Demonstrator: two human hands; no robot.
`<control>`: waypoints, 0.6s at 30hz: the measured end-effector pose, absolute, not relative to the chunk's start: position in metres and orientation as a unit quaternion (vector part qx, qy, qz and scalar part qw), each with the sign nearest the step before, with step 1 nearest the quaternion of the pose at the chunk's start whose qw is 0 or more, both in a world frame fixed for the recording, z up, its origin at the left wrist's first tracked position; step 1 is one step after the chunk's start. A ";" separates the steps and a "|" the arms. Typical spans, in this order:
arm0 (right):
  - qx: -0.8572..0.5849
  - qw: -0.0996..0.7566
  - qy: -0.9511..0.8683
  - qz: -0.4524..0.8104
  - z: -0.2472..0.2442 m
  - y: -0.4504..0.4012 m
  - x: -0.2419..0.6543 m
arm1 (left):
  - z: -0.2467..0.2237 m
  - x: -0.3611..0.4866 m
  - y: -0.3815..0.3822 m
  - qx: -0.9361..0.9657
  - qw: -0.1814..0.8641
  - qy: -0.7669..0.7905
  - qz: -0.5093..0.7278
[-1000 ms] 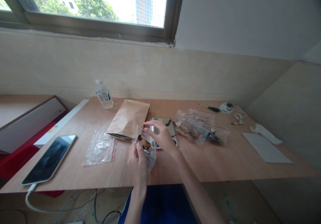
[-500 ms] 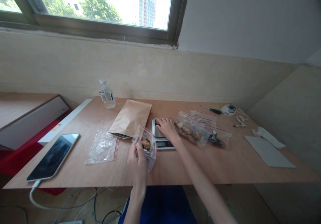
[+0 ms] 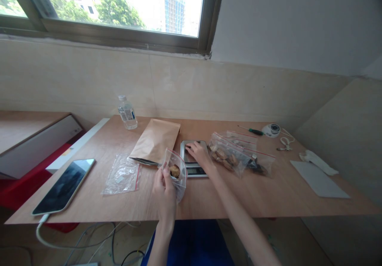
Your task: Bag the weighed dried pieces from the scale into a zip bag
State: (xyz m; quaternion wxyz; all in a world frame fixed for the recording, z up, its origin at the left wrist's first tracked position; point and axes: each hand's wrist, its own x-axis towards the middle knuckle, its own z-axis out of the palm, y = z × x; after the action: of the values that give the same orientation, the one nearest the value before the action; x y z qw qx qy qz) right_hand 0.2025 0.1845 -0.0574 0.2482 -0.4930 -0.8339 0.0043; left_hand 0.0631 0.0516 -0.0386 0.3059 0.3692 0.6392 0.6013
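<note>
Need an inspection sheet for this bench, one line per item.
Surface: wooden table, items spread along it.
Job's things: zip bag holding a brown piece; digital scale; filled zip bags.
Clutter: phone, loose clear bag, kraft envelope, water bottle, screwdriver, grey sheet.
Hands: left hand grips the zip bag; right hand rests at the scale platform, anything under it hidden.
Cables: white cable runs from the phone over the table edge; wires below.
Surroundings: window, tiled wall; no other people seen.
</note>
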 end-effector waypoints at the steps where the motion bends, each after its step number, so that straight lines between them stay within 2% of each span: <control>1: -0.495 0.269 -0.826 0.020 -0.057 0.184 0.203 | -0.038 0.063 0.051 0.370 0.306 0.641 0.599; 10: -0.486 0.505 -0.695 0.159 -0.015 0.156 0.188 | -0.041 0.067 0.054 0.393 0.306 0.644 0.580; 14: -0.430 0.452 -0.748 0.227 0.007 0.138 0.183 | -0.045 0.068 0.056 0.395 0.298 0.637 0.591; 18: -0.469 0.424 -0.762 0.141 -0.007 0.144 0.200 | -0.046 0.068 0.055 0.390 0.292 0.638 0.597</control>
State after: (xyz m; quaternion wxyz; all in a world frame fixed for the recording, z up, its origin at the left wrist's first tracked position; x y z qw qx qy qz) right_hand 0.1999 0.1444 -0.0073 0.4241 -0.4691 -0.7617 0.1409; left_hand 0.0681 0.0549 -0.0458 0.2922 0.3899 0.6378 0.5965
